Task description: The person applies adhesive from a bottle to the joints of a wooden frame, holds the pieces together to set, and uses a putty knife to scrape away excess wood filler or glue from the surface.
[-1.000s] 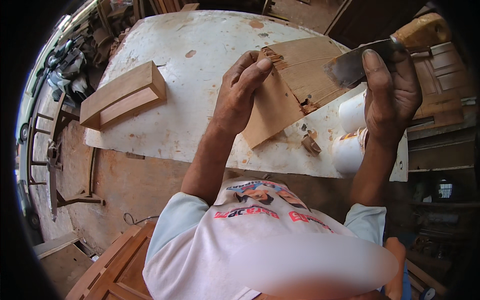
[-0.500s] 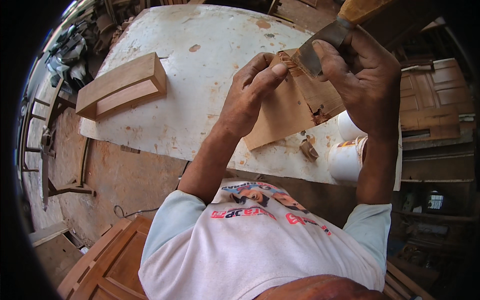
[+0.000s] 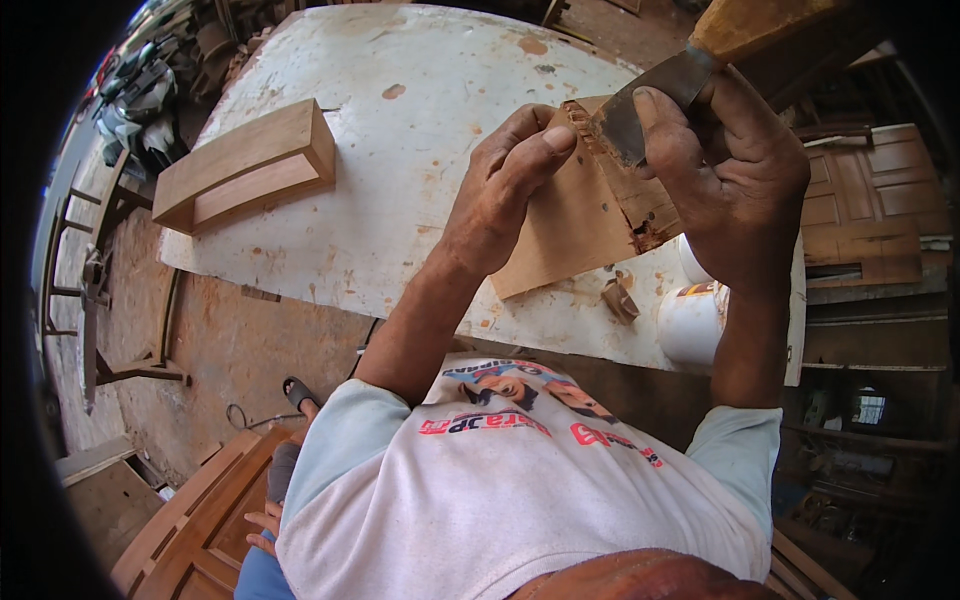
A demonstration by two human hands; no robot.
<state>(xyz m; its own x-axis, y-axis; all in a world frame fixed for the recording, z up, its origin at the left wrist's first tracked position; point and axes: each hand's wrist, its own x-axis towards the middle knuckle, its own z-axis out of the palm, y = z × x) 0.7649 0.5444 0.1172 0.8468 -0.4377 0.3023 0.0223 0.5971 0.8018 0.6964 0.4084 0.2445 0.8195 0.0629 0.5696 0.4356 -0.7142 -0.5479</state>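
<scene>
My left hand is closed on the upper left edge of a wooden piece, thumb on top. Along the seam of this piece the wood looks rough and splintered, with a dark broken spot at its lower end. In my right hand is a putty knife, pinched by its metal blade with the thumb on the near face. Its wooden handle points up and to the right, and the blade's edge is close to the splintered seam; I cannot tell whether they touch.
A hollow wooden box frame lies left on the white table. White tubs and a small wood scrap are near the front edge. Another person's hand and sandalled foot show by a panelled door.
My right hand and the putty knife have shifted slightly right, off the seam a little. My left hand stays on the wood. Another person has come into view at lower left.
</scene>
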